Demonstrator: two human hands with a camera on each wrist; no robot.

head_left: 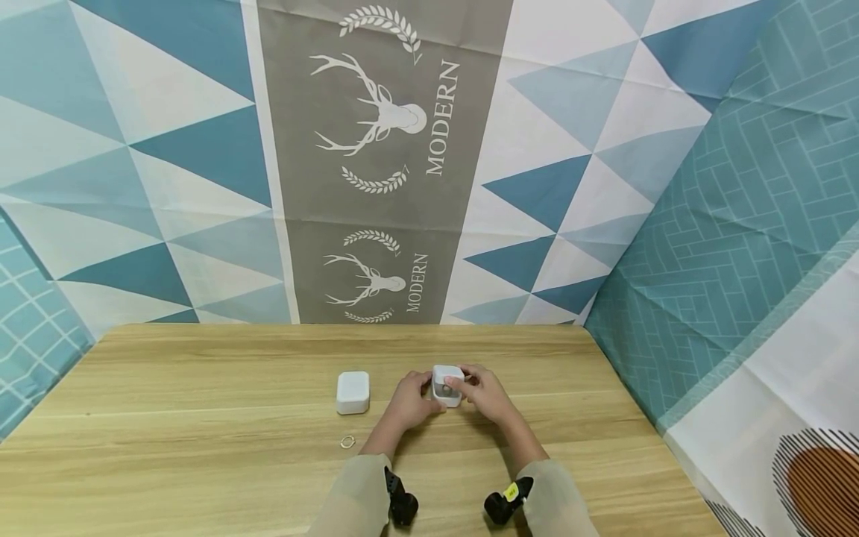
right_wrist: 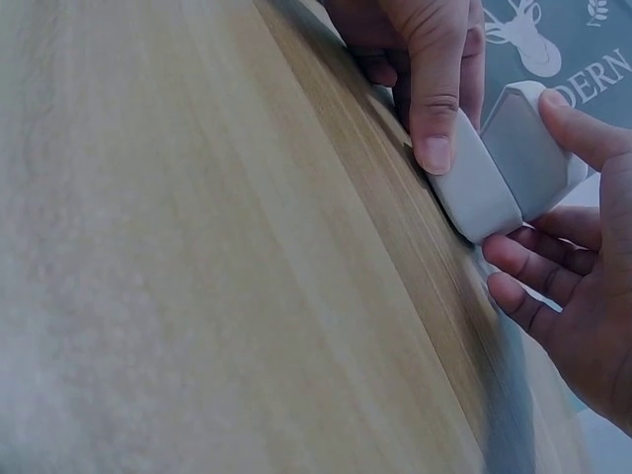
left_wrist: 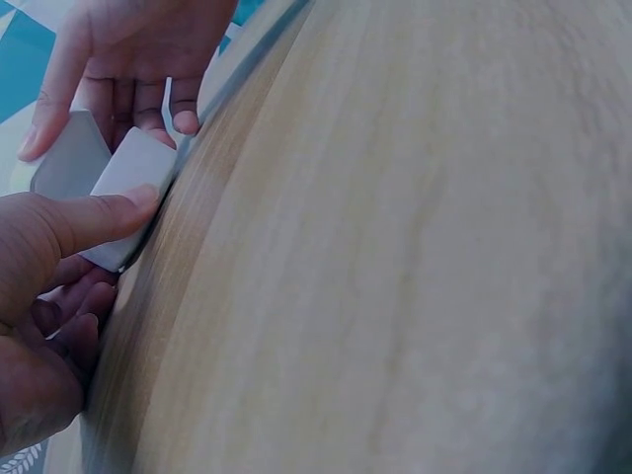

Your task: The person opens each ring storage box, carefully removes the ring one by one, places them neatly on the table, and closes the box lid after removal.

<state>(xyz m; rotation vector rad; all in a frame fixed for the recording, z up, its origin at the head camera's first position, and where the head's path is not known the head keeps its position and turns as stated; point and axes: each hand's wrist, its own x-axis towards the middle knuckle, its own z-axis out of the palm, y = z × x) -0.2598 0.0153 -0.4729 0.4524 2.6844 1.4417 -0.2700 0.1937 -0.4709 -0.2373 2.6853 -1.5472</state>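
A small white ring box (head_left: 447,400) stands on the wooden table with its hinged lid (right_wrist: 518,138) partly raised. My left hand (head_left: 411,400) grips the base from the left; its thumb (left_wrist: 118,209) presses on the base's outer side. From the right, my right hand (head_left: 488,395) pinches the lid, its thumb (right_wrist: 565,114) over the lid's edge. In the head view a small greyish patch shows between lid and base, beside the right thumb. To the left of my hands, a second white box (head_left: 353,393) sits closed, and a thin ring (head_left: 347,441) lies in front of it.
The wooden table (head_left: 201,432) runs back to a wall covering (head_left: 376,201) with triangles and deer heads. A teal patterned covering (head_left: 731,261) hangs along the right edge. Small black cameras (head_left: 403,507) are strapped to both sleeves.
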